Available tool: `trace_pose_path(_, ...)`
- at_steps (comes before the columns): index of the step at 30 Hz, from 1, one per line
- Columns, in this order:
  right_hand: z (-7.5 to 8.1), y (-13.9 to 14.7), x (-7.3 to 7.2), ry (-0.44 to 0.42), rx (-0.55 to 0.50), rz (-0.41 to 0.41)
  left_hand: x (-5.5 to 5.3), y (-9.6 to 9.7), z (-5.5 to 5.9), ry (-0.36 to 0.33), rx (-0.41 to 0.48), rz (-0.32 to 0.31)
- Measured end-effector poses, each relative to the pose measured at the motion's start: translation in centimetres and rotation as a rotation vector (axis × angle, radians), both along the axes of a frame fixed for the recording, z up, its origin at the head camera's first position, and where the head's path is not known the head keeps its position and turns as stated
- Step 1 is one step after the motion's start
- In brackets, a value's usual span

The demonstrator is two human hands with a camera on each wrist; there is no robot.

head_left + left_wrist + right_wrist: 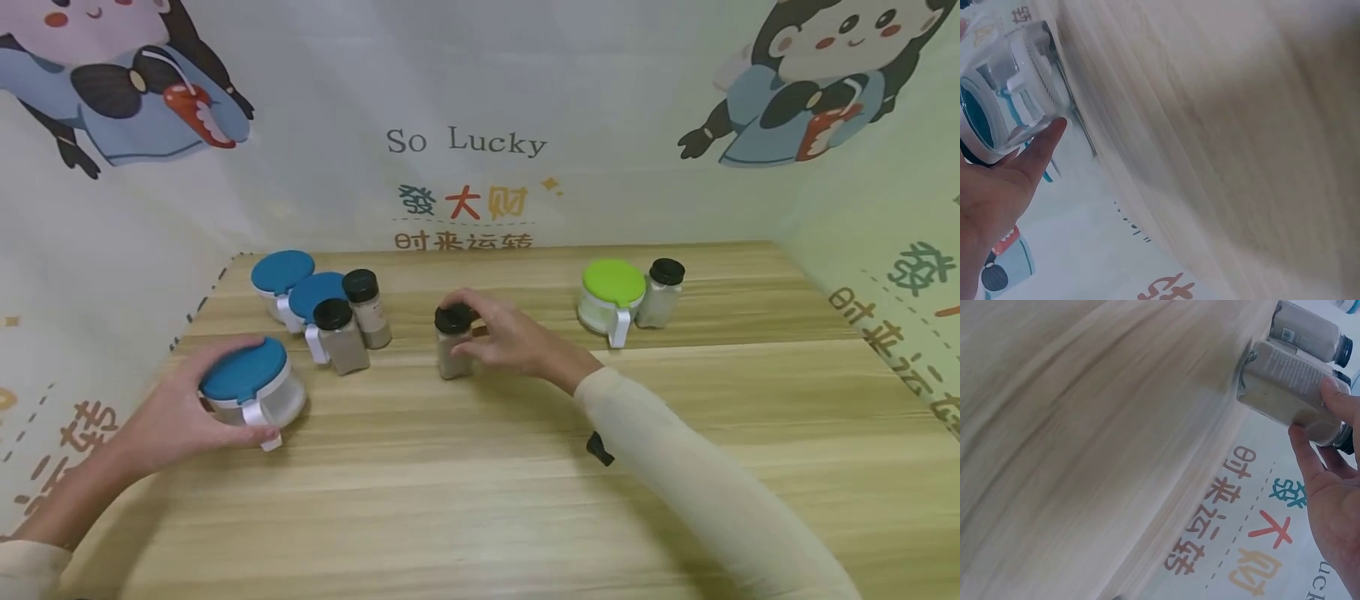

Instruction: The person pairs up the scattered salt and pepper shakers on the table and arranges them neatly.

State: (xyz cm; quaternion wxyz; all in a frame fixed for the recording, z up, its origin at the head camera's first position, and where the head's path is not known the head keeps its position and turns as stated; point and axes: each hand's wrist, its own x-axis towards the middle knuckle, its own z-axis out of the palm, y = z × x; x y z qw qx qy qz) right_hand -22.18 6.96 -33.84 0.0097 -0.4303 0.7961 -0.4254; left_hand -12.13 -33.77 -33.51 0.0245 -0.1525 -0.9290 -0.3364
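Note:
At the left of the head view my left hand holds a clear seasoning jar with a blue lid, thumb by its white handle and fingers round the far side. The left wrist view shows the jar's clear body beside an extended finger. Near the middle of the table, my right hand grips a black-capped spice bottle by its upper part. Seen from the right wrist, that bottle stands upright on the wood, between thumb and fingers, with grey-brown contents.
Behind my left hand stand two more blue-lidded jars and two black-capped bottles. Farther right, a green-lidded jar is beside another bottle. A small black object lies by the right sleeve. Printed cloth hangs behind the table.

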Motion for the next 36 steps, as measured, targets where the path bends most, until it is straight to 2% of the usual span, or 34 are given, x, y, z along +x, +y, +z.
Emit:
trace_pose_path(8,-0.5,0.4,0.2,0.079,0.025,-0.041,1.7,1.9,0.2,-0.042,0.002,-0.030)
trace_pose_path(13,-0.5,0.6,0.5,0.071,0.035,-0.037,2.7,3.5,0.4,-0.025,0.005,-0.064)
trace_pose_path(16,-0.3,0.9,0.7,0.056,0.030,-0.033,2.9,4.7,0.5,-0.006,-0.010,-0.104)
trace_pose_path(21,0.1,1.8,0.9,0.064,0.015,-0.045,2.6,7.2,0.6,0.006,-0.016,-0.211)
trace_pose_path(24,0.3,2.3,0.9,0.104,0.045,-0.057,2.1,8.7,0.9,0.021,-0.032,-0.240)
trace_pose_path(30,0.5,2.6,1.0,0.165,0.062,-0.048,1.2,11.1,0.8,0.076,-0.048,-0.226)
trace_pose_path(36,0.1,2.5,1.4,0.161,0.035,-0.011,0.4,12.7,0.0,0.079,-0.009,-0.190)
